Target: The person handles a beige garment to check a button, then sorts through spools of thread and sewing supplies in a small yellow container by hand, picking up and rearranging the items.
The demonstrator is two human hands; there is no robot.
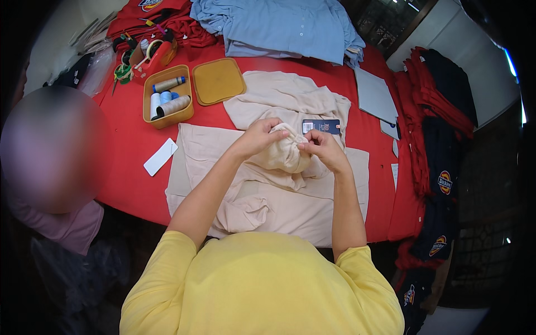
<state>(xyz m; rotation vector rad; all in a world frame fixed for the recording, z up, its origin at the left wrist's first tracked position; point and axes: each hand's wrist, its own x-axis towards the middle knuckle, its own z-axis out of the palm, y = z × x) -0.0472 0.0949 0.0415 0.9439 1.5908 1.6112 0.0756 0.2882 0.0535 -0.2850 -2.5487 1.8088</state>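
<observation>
A cream-coloured garment (240, 167) lies spread over the table in front of me, its far part rumpled. My left hand (262, 137) grips a gathered, bunched part of the cloth between thumb and fingers. Close beside it, my right hand (326, 149) pinches the same bunch from the right. Whether a needle or thread is between the right fingertips is too small to tell. A dark blue hang tag (329, 125) with a white label lies on the garment just beyond my right hand.
Left of the garment stand a yellow box (149, 120) of thread spools and its lid (219, 82); a white tag (160, 157) lies nearer. Light blue shirts (285, 28) are piled at the back, red and navy garments (435, 111) at right. Another person (72, 226) is at left.
</observation>
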